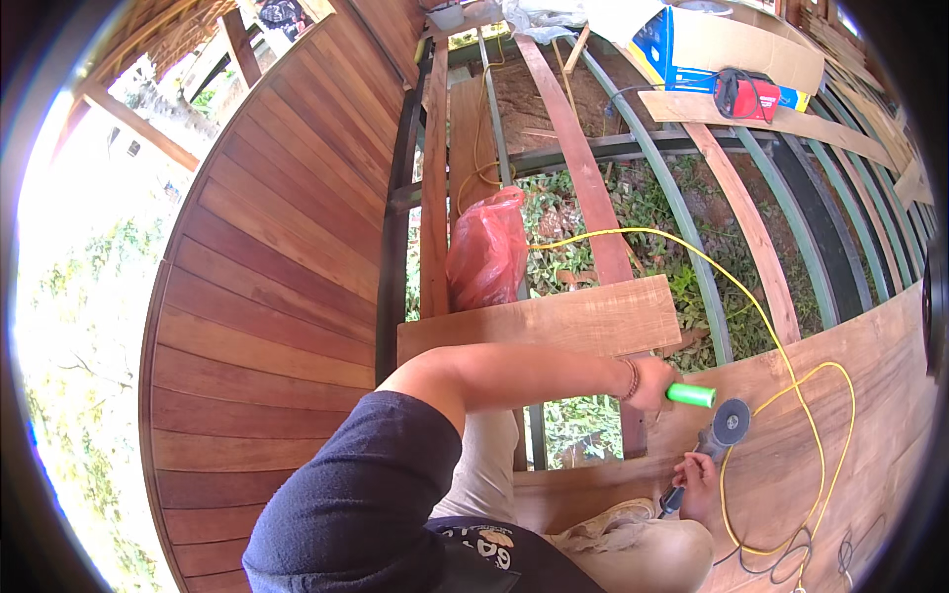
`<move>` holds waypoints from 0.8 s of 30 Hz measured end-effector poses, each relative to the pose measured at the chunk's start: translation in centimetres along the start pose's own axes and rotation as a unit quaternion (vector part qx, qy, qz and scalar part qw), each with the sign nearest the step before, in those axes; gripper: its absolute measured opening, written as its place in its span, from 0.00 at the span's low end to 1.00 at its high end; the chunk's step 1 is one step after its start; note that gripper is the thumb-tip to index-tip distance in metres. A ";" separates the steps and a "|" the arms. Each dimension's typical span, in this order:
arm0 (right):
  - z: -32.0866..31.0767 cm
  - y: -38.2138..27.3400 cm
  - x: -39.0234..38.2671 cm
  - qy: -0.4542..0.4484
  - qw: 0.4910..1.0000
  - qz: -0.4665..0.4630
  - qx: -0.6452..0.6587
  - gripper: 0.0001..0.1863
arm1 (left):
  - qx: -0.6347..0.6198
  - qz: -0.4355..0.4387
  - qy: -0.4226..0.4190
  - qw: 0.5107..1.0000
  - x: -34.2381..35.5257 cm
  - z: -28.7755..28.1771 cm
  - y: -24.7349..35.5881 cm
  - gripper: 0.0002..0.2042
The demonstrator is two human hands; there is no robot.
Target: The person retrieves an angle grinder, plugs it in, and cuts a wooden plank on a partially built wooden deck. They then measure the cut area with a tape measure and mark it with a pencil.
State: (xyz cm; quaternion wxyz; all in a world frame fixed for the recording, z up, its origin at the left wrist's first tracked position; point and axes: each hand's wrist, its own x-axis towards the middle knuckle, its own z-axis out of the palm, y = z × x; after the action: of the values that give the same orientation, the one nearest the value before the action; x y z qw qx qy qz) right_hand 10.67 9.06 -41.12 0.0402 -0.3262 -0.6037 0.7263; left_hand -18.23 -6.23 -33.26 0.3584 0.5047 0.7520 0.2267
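My left arm reaches across in front of me, and my left hand (650, 383) is closed round a bright green cylinder (692, 395) that sticks out to the right. What kind of thing the cylinder is, I cannot make out. Just below it, an angle grinder (705, 447) lies low over the wide brown board, its round dark disc (732, 421) facing up. My right hand (697, 478) has its fingers bent round the grinder's body, beside my knee. Part of the grip is hidden.
Ahead, a loose plank (544, 318) crosses open joists (682, 212) above leafy ground. A red plastic bag (487, 249) sits behind it. A yellow cord (761, 308) loops at right. Farther off are a red machine (746, 96) and a cardboard box (736, 49). Wooden panelling (267, 296) lines the left.
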 end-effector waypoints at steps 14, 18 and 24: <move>2.8 2.8 2.4 -0.131 0.990 -0.051 -0.027 0.14 | -0.315 -0.018 -0.037 0.948 0.9 7.7 3.3 0.15; -0.6 4.5 2.6 0.038 0.992 -0.073 -0.098 0.09 | -0.189 0.078 0.179 0.962 3.1 9.1 0.3 0.19; -5.8 10.3 0.5 0.379 0.831 -0.034 -0.406 0.27 | -0.025 -0.099 0.064 0.993 5.1 4.7 -6.2 0.13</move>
State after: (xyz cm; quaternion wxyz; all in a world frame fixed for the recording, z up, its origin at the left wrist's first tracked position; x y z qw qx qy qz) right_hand 16.78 11.39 -50.98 0.1541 -0.5421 -0.7923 0.2340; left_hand -19.53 -4.02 -42.16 0.3430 0.4028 0.8137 0.2409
